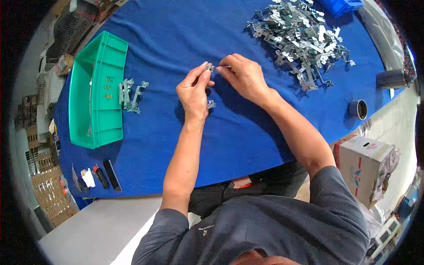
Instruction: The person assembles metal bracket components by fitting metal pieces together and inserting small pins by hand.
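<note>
My left hand point(193, 95) is closed, pinching a small silvery metal bracket point(210, 67) between thumb and fingertips. My right hand point(246, 78) is closed as well, its fingertips gripping a thin metal piece point(224, 66) whose tip meets or nearly meets the bracket; its exact kind is too small to tell. Just below the left hand's fingers shows another bit of shiny metal point(211, 104), and I cannot tell whether it lies on the cloth or hangs from the hand. Left of that hand, several metal brackets point(131, 95) lie in a loose group.
A large heap of metal brackets point(304, 37) covers the far right of the blue cloth point(176, 39). At left stands a green bin point(110, 126) with small brass-coloured pieces point(108, 88). A phone point(112, 175), a dark round cup point(357, 109) and a blue bin point(342, 6) sit near the edges.
</note>
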### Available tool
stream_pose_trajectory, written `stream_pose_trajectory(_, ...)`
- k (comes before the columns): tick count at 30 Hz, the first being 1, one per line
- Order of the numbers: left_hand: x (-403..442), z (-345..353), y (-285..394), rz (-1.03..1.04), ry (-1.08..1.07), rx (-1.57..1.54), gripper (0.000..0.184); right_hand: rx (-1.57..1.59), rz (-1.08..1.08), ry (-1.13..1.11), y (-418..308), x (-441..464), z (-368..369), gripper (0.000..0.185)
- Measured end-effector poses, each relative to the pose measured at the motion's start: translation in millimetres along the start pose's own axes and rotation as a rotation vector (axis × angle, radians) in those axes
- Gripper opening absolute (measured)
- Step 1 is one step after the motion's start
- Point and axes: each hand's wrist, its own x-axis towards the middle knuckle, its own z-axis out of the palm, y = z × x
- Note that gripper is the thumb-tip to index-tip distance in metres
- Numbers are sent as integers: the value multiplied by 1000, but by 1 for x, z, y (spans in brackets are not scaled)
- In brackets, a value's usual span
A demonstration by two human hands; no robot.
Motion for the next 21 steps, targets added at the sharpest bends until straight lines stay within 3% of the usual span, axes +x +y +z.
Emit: stream_pose_trajectory(21,1,-1,-4,11,-14,12,20,59,-44,-21,0,1,-4,11)
